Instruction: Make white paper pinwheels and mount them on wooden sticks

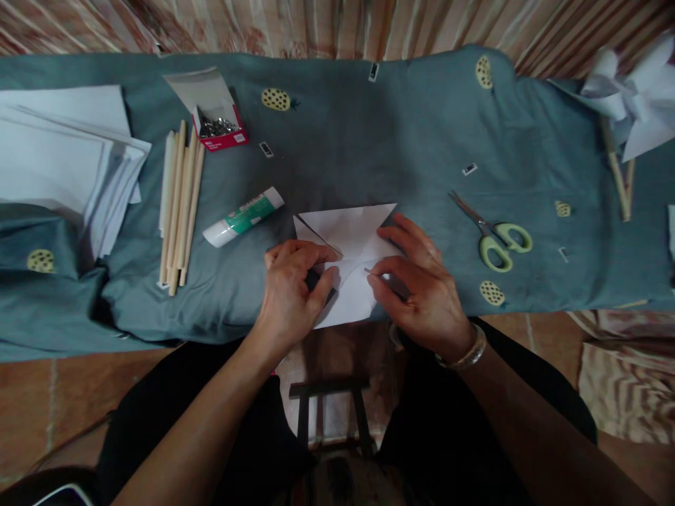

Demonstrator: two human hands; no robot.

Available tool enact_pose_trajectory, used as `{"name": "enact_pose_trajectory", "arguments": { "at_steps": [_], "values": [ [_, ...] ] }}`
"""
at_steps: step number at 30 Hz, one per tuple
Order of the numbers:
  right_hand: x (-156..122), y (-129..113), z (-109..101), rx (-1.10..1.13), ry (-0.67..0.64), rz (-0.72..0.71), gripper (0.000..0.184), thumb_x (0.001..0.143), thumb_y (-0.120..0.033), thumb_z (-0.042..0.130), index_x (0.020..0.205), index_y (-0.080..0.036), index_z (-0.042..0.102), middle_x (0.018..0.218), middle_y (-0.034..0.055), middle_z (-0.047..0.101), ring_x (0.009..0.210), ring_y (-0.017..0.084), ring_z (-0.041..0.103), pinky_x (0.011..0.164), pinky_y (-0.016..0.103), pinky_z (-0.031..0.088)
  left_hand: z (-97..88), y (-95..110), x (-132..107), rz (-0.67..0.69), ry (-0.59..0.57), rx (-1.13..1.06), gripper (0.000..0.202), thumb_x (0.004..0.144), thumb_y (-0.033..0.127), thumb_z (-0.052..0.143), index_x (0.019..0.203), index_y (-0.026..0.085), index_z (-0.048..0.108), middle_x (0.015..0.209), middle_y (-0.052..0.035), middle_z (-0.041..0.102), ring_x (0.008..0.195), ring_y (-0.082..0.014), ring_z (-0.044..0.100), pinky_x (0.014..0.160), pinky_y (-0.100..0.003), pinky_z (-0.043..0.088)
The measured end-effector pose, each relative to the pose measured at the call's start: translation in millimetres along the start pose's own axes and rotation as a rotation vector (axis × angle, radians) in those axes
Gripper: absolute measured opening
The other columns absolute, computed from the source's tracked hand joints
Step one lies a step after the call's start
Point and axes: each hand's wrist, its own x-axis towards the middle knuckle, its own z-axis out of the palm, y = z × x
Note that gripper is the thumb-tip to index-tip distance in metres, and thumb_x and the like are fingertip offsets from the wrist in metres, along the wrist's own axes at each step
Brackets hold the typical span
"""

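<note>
A white piece of paper (351, 228) with cuts running in from its corners lies at the front edge of the cloth-covered table. My left hand (295, 284) is closed at the paper's left side, thumb and forefinger pinching a cut edge near the middle. On the right side, my right hand (419, 284) pinches another flap of the same paper between thumb and forefinger, while its other fingers rest on the sheet. A green and white glue stick (244, 216) lies left of the paper, and scissors with light green handles (496, 246) lie to its right.
Several wooden sticks (182, 204) lie beside an open red and white box of metal pins (219, 126). A stack of white paper (58, 147) is at the far left. Paper pinwheels (638, 102) on sticks lie at the far right. Pleated curtain fabric (337, 28) hangs behind the table.
</note>
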Motion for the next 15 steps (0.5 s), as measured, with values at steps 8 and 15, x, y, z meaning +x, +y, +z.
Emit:
{"name": "enact_pose_trajectory", "arguments": {
  "at_steps": [8, 15],
  "values": [
    [-2.0, 4.2, 3.1, -0.007, 0.035, -0.014, 0.005, 0.086, -0.021, 0.06, 0.083, -0.022, 0.063, 0.139, 0.0076, 0.054, 0.139, 0.031, 0.039, 0.111, 0.053, 0.038, 0.7, 2.1, 0.5, -0.01, -0.012, 0.015, 0.014, 0.085, 0.023, 0.058, 0.096, 0.023, 0.066, 0.094, -0.0038, 0.071, 0.097, -0.0245, 0.061, 0.096, -0.047, 0.041],
    [-0.7, 4.7, 5.4, -0.036, 0.055, -0.021, 0.005, 0.086, -0.022, 0.059, 0.083, -0.023, 0.063, 0.14, 0.0079, 0.053, 0.141, 0.03, 0.037, 0.113, 0.054, 0.035, 1.3, 2.9, 0.8, -0.022, -0.004, 0.023, 0.015, 0.086, 0.025, 0.056, 0.096, 0.022, 0.067, 0.095, -0.0047, 0.071, 0.096, -0.0249, 0.061, 0.096, -0.048, 0.041]
  ]
}}
